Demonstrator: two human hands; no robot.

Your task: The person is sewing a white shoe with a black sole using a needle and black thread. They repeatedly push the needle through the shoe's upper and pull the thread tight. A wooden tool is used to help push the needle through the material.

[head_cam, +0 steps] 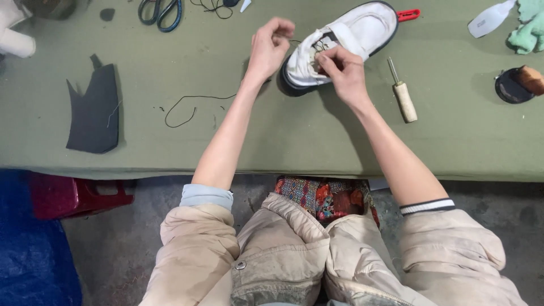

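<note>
A white shoe with a dark sole lies on the green table, toe pointing to the far right. My right hand rests on the shoe's laced opening, fingers pressed on it. Just left of the shoe's heel, my left hand is raised with fingertips pinched on a thin dark thread that runs to the shoe. A loose length of dark thread curls on the table below my left forearm.
An awl with a wooden handle lies right of the shoe. Scissors sit at the far edge, a dark leather piece at the left, a round tin with a brush and green cloth at the right. A red stool stands under the table.
</note>
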